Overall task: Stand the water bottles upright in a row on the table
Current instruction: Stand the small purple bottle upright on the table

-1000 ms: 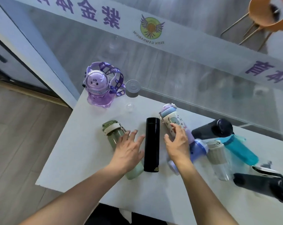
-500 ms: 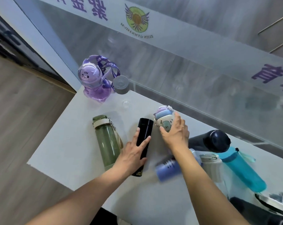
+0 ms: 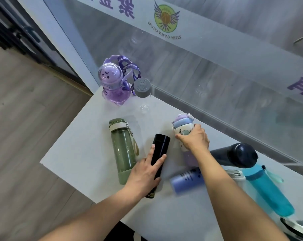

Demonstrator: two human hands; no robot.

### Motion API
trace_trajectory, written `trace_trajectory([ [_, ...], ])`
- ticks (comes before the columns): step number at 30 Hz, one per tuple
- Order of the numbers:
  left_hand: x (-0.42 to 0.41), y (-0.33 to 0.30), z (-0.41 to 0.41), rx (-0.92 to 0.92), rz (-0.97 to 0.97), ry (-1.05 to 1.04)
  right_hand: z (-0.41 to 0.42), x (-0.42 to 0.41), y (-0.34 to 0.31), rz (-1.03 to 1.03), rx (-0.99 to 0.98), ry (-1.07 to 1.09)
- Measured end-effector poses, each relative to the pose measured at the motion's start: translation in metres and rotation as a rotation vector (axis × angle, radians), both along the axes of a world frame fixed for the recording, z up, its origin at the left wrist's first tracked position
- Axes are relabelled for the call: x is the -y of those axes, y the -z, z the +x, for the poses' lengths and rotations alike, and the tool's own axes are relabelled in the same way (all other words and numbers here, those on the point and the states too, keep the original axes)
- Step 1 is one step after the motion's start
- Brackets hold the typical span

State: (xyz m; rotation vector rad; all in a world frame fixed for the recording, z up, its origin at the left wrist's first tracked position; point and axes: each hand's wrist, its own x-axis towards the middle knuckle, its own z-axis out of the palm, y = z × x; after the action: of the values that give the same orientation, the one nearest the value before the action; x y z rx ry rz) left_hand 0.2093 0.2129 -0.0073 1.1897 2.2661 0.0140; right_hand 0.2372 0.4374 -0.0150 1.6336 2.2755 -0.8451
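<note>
Black, slim and cylindrical: thermos flask (image 3: pixel 158 159) lying flat on the white table (image 3: pixel 81 153), long axis running away from the body, cap end pointing far, printed base end near. Gripped around the middle by the left hand (image 3: pixel 145 173), fingers curled over the barrel, thumb on the opposite side.

Just right of that hand, cartoon-printed bottle (image 3: pixel 182 129) with blue-and-lilac lid, clasped by the right hand (image 3: pixel 195 138), fingers wrapped round the body, lid end aimed far and slightly left; whether tilted or lying cannot be told.

Left of the left hand, green transparent bottle (image 3: pixel 123 150) on its side, lid far, parallel to the flask. Below the right forearm, blurred blue tumbler (image 3: pixel 187 180) lying crosswise. Right of the right hand, dark navy bottle (image 3: pixel 237 155) on its side, then teal bottle (image 3: pixel 268 190) lying lid-far. Beyond both hands, standing upright at the far corner, purple cartoon bottle (image 3: pixel 112 84) with strap, and beside it clear bottle with grey cap (image 3: pixel 142 87).

Behind the table, glass wall (image 3: pixel 216 75) bearing a frosted band with purple characters and a winged logo. Wood-look floor (image 3: pixel 25 136) to the left.
</note>
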Motion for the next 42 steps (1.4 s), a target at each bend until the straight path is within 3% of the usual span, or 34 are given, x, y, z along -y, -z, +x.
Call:
trace_trajectory([
  [7,0.004,0.004,-0.004,0.001,0.037,0.014,-0.001,0.010,-0.030,0.055,-0.315,-0.009],
  [11,0.005,0.006,-0.004,0.013,0.053,0.000,-0.008,0.012,-0.050,0.003,-0.521,0.096],
  [21,0.007,0.005,-0.005,0.043,0.070,-0.016,-0.022,0.020,-0.042,-0.132,-0.795,0.196],
  [42,0.010,0.007,-0.007,0.028,0.094,0.011,-0.036,0.033,-0.022,-0.012,-0.809,0.211],
])
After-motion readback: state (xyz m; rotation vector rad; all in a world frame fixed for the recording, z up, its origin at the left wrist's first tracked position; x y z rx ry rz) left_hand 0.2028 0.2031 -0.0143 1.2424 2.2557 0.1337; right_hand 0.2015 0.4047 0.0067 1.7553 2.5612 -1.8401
